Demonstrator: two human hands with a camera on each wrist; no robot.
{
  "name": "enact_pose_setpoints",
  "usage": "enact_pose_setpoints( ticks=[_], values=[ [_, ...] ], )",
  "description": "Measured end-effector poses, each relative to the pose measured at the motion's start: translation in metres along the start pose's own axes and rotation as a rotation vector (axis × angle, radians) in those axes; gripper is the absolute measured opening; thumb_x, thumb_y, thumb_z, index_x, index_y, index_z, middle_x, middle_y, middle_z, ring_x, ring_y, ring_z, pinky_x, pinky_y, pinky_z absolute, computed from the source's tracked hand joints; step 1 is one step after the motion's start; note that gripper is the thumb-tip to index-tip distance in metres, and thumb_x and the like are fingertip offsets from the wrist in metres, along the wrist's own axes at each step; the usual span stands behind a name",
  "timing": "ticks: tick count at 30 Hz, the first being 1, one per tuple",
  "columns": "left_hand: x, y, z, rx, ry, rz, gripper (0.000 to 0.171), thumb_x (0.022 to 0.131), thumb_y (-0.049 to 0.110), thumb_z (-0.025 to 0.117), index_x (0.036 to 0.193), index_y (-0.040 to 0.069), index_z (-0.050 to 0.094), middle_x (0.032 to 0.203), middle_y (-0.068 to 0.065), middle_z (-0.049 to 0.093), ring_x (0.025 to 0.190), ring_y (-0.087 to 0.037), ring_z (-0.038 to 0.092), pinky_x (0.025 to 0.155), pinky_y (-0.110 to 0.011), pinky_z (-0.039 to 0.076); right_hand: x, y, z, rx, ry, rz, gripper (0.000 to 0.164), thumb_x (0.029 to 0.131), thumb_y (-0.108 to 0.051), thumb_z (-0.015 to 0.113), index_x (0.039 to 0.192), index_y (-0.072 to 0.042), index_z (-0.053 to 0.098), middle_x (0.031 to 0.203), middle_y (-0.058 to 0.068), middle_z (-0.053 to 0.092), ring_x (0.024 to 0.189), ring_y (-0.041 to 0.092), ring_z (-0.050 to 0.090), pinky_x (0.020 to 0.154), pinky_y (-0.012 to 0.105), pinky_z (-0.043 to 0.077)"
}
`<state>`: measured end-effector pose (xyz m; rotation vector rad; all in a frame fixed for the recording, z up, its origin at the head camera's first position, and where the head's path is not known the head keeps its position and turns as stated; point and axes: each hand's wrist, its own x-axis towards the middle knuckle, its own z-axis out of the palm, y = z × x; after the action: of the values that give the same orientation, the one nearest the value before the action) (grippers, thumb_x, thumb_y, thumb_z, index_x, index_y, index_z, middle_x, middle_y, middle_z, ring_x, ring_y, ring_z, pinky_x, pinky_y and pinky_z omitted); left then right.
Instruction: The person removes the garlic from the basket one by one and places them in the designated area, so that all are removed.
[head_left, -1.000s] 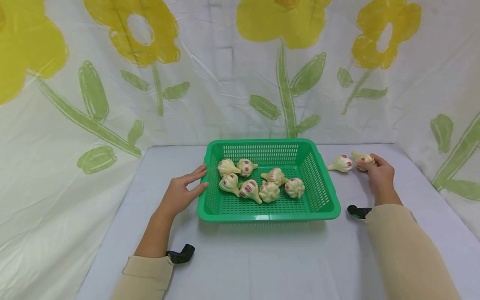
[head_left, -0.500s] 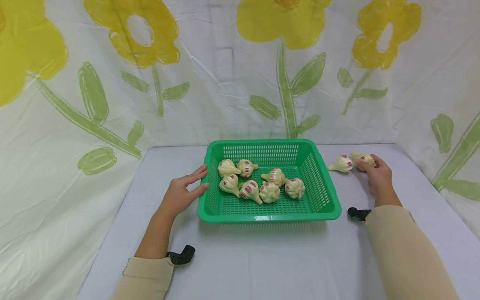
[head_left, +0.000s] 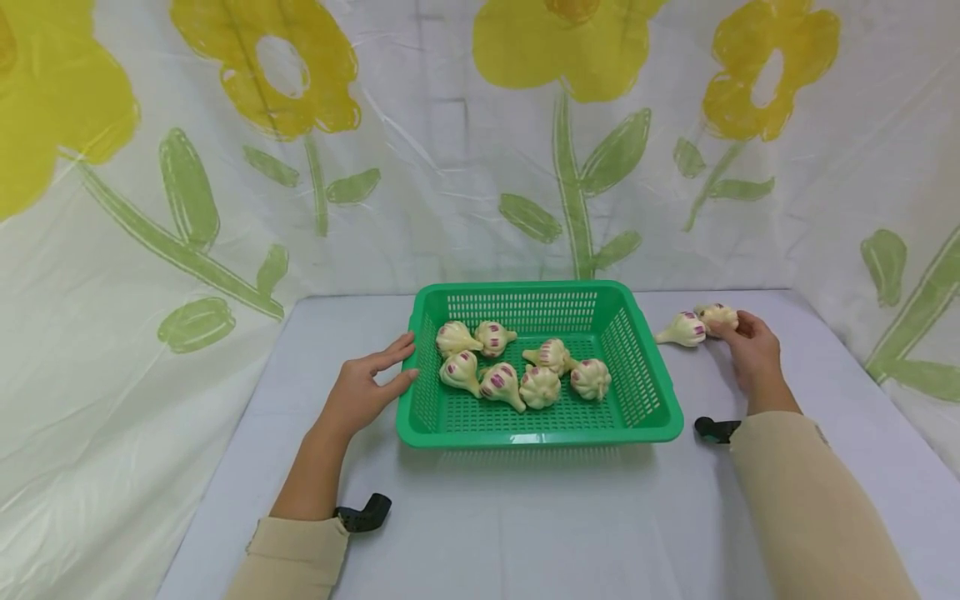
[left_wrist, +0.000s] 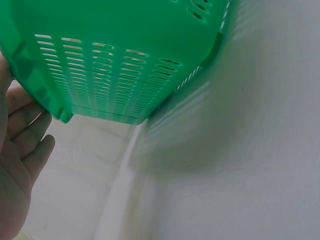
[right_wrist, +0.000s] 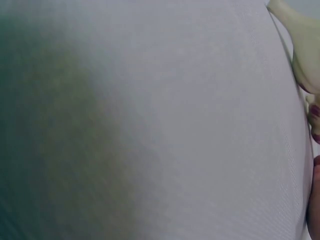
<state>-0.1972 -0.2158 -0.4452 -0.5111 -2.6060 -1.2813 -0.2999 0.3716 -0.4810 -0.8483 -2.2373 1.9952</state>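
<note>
— Looked at what first?
— Looked at a big flowery cloth [head_left: 450, 217] behind the green basket [head_left: 540, 437], then a white table [head_left: 450, 525] under the basket.
— Found what next?
— Found the left hand [head_left: 365, 386] touching the basket's left rim, with straight fingers and a spread thumb. Found the right hand [head_left: 756, 357] out past the basket's right side, pinching a garlic bulb [head_left: 717, 317].
— Saw more garlic?
— Saw a loose bulb [head_left: 684, 329] just right of the basket, next to the pinched one, and at least seven bulbs [head_left: 501, 382] inside the basket.
</note>
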Motion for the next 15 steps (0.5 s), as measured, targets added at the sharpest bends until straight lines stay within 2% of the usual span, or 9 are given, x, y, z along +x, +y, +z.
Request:
enact_pose_setpoints(
  ticks=[8,15],
  values=[
    [-0.002,0.0003,0.0006,-0.021,0.011,-0.001,0.046,0.092,0.024,0.071,0.133,0.007,0.062,0.144,0.004,0.054,0.134,-0.018,0.051,0.109,-0.045,0.042,0.0038,0.0016,-0.0005,-0.038,-0.001,-0.003,0.091,0.082,-0.048,0.074,0.157,-0.026,0.027,0.154,-0.005,0.034,0.137,0.008,0.034,0.119,0.026,0.028],
    [-0.0034,0.0004,0.0009,-0.025,0.011,-0.007,0.046,0.092,0.025,0.071,0.134,0.007,0.061,0.144,0.004,0.053,0.134,-0.018,0.051,0.109,-0.044,0.042,0.0024,0.0004,-0.0002,-0.021,-0.01,-0.01,0.091,0.081,-0.045,0.077,0.156,-0.025,0.03,0.145,-0.008,0.04,0.132,0.006,0.037,0.117,0.023,0.029]
  ],
)
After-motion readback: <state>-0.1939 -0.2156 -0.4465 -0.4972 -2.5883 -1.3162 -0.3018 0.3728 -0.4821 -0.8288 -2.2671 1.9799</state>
